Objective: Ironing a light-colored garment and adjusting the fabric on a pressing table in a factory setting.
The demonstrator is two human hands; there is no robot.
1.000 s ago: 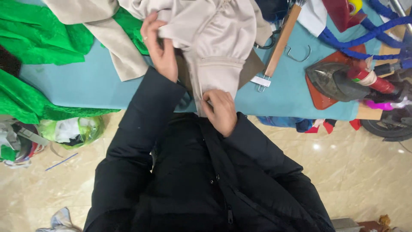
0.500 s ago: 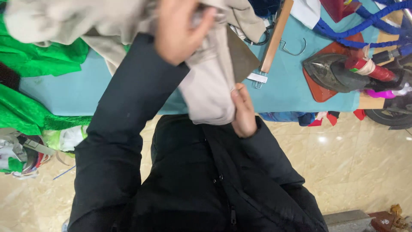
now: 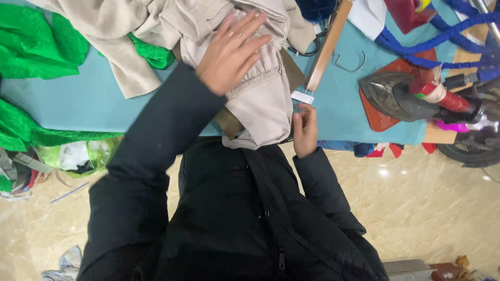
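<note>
Bright, even light; slight floor (image 3: 416, 208) glare

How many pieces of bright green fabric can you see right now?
3: one crumpled bright green cloth at the table's top-left, one small green strip poking from under the beige garment, one draped over the left table edge. They may join, hidden.

Green cloth (image 3: 36, 44) lies bunched at the table's (image 3: 78, 104) left edge, spilling over its near left corner. A wooden strip (image 3: 325, 47) slants across the middle, a wire hook (image 3: 350, 62) just beside it. Near the right edge an iron (image 3: 401, 96) rests on a red mat (image 3: 377, 119), with blue cord (image 3: 416, 41) looping behind it.
</note>
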